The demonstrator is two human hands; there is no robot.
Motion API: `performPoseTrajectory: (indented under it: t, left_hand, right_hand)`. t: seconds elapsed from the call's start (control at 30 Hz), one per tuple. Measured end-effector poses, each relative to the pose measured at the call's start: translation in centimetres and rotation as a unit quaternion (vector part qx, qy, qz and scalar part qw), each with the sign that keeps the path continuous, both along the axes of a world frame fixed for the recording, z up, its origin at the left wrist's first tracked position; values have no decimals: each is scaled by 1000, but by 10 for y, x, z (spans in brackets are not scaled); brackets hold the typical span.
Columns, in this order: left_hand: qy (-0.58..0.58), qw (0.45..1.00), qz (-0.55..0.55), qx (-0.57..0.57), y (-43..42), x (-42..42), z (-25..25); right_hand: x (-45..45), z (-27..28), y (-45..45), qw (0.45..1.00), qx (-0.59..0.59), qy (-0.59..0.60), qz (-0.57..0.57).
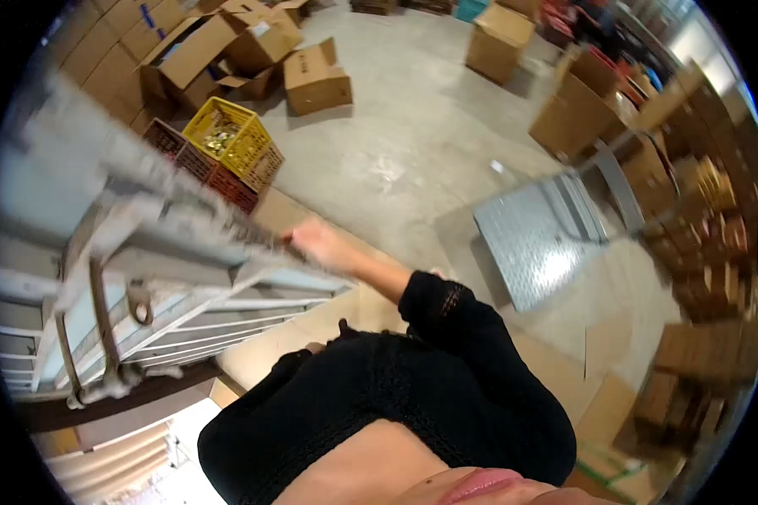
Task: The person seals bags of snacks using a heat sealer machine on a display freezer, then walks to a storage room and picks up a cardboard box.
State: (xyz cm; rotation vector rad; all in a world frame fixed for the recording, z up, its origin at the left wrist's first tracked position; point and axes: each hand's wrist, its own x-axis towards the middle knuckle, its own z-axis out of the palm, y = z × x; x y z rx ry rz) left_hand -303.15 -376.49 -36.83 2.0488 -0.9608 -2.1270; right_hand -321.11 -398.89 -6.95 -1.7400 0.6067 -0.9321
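Observation:
My right hand point(316, 240) reaches across my body and is closed at the edge of a white metal door with bars point(185, 290). Motion blurs the hand a little, and its fingertips partly disappear at the door's edge. On the door's inner side is a worn metal latch point(105, 328). My black sleeve point(472, 316) covers the arm down to the forearm. On the other side, the left arm stays close to my body and its hand cannot be made out.
Beyond the door stand a yellow crate point(227, 139) with small items in it and dark red crates point(219, 181). A metal platform scale point(539, 231) sits on the floor at right. Cardboard boxes point(318, 80) line both sides, and flattened cardboard point(564, 370) lies near me.

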Motion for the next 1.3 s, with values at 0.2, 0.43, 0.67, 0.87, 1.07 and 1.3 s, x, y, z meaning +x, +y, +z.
performPoseTrajectory:
  t: [0.2, 0.43, 0.67, 0.87, 1.07, 1.3]
  left_hand:
    - [-18, 992, 123, -5, -142, -95, -26]
    - [-35, 956, 290, 13, -313, -178, -18]
    - [-44, 948, 313, 35, -539, -203, -70]
    - [-168, 966, -20, -195, -867, -160, -77]
    - [20, 893, 320, -316, -1261, -158, 15]
    - [-187, 935, 135, -270, -1392, -146, -91]
  right_hand:
    - [-49, -18, -77, 962, -52, 10, 267]
    - [-149, -39, -387, 913, 302, 137, 236]
    - [-226, -207, -695, 946, 276, 168, 18]
    - [-612, -532, -687, 717, -16, 690, 93]
    - [-657, -381, -798, 625, 422, 653, -69]
    - [-567, -429, -1170, 781, 299, 544, -68]
